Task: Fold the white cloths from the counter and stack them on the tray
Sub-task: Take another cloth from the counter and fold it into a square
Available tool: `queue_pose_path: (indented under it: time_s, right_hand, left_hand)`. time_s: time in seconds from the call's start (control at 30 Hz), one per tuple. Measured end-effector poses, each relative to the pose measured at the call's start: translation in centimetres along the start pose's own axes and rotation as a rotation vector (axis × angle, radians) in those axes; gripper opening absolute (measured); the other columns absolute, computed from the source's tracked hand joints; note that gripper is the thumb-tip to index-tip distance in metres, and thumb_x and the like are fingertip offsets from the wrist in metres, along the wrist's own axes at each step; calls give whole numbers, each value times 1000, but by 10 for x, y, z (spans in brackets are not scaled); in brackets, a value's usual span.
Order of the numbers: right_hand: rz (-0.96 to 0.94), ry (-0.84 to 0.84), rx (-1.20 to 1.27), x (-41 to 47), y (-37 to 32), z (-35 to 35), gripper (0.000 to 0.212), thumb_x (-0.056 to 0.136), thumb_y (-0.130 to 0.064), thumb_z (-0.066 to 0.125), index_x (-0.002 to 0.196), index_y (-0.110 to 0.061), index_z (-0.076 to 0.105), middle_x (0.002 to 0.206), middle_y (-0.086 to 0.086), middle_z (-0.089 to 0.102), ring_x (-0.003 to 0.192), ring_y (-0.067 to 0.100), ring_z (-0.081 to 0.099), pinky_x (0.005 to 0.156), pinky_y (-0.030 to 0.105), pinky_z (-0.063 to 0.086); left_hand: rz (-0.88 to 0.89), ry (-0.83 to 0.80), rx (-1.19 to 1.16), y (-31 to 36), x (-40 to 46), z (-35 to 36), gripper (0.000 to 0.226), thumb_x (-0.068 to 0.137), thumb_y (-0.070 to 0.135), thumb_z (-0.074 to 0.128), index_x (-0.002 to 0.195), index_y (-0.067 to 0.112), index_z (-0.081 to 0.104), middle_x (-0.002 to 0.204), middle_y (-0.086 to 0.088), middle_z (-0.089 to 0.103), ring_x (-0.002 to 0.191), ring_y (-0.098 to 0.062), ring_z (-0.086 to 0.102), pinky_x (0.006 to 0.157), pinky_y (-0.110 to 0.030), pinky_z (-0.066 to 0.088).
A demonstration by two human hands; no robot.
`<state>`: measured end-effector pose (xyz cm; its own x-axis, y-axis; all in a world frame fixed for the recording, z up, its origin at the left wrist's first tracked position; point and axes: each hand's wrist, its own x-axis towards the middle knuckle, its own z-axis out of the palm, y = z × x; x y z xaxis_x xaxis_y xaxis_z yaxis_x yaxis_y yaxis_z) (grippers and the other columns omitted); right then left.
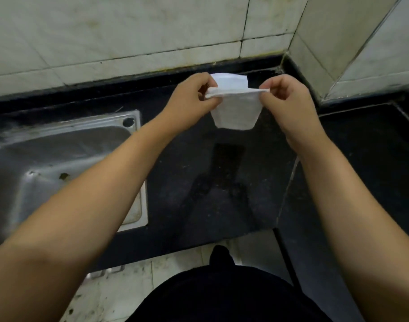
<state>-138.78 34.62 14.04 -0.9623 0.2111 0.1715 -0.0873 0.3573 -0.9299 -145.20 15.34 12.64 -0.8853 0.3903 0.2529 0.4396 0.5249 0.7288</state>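
Steel sink [66,159] lies sunk in the dark counter [222,194] to our left, tiled wall [129,38] runs along the far side, and nothing blocks our hands. We hold a white cloth [236,112] up above the counter's far part: our left hand [189,98] pinches its left top corner, our right hand [289,103] its right. Its taut top edge runs left to right while the rest hangs toward us.

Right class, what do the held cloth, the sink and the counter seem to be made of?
Cloth: soft woven fabric, matte white; it sags and creases.
Sink: probably stainless steel, dull grey sheen with reflections.
Counter: likely polished dark stone, speckled and glossy.
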Motion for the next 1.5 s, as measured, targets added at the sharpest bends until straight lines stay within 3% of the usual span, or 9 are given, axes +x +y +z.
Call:
queue_pose_path:
  time_s: [0.1, 0.23, 0.43, 0.57, 0.83, 0.93, 1.1, 1.3, 1.5]
  right_hand:
    - [25, -93, -141, -32, 20, 2, 17, 84, -7, 56, 84, -23, 55, 90, 10, 65, 76, 10, 54, 69, 21, 43]
    - [198, -264, -348, -99, 69, 10, 14, 85, -4, 56, 88, -18, 56, 92, 9, 68, 77, 17, 59, 63, 19, 40]
    - [419, -528, -379, -159, 104, 14, 18, 90, -10, 55, 101, -24, 55, 91, 10, 64, 79, 24, 62, 59, 16, 43]
    - [453, -382, -288, -131, 107, 15, 20, 88, -6, 56, 102, -21, 57, 84, -1, 54, 69, 9, 53, 58, 6, 39]
    - [510, -215, -374, -42, 127, 30, 14, 90, -13, 54, 103, -16, 57, 77, -7, 50, 69, 4, 47, 57, 13, 36]
    - [546, -209, -425, -28, 138, 39, 17, 91, -13, 52, 107, -13, 57, 75, -9, 49, 70, 6, 47, 69, 21, 39]
    - [529, -278, -610, -29, 150, 45, 23, 91, -16, 52, 113, -15, 54, 104, 4, 58, 94, 22, 58, 93, 42, 47]
    - [517, -214, -730, -38, 142, 42, 44, 95, -39, 48, 130, -12, 44, 124, 8, 57, 112, 26, 55, 96, 40, 39]
    - [583, -374, -995, -54, 134, 61, 45, 94, -38, 48, 127, -8, 45, 130, 11, 51, 120, 28, 50, 98, 40, 36]
  left_hand:
    - [22, -99, 26, -13, -35, 12, 9, 82, 14, 66, 87, 10, 60, 89, 1, 57, 84, -17, 56, 76, -32, 47]
    - [-50, -365, 110, -40, -95, 51, 17, 82, 11, 67, 98, 7, 65, 99, -7, 64, 92, -21, 60, 84, -38, 48]
    - [-211, -723, 65, -55, -153, 79, 2, 87, 18, 62, 88, 16, 61, 85, -2, 65, 78, -16, 59, 71, -28, 46]
    - [-306, -633, 12, -62, -129, 77, 6, 85, 15, 64, 90, 12, 64, 92, -10, 67, 83, -20, 61, 79, -31, 49]
    - [-429, -420, 21, -74, -51, 87, 4, 85, 17, 63, 86, 17, 59, 74, 6, 54, 74, -12, 50, 62, -20, 39]
    - [-482, -409, 87, -82, -40, 100, 4, 87, 18, 59, 85, 15, 55, 71, 9, 48, 76, -14, 49, 65, -24, 39]
    - [-437, -413, 366, -85, -43, 117, 13, 90, 24, 53, 99, 15, 55, 98, -2, 54, 99, -23, 51, 88, -37, 36]
    - [-571, -257, 490, -79, -60, 117, 38, 91, 41, 52, 117, 14, 46, 120, -5, 51, 114, -23, 46, 95, -39, 35]
    - [-670, -404, 667, -64, -70, 129, 47, 93, 41, 48, 129, 10, 45, 134, -10, 40, 124, -26, 37, 100, -40, 33]
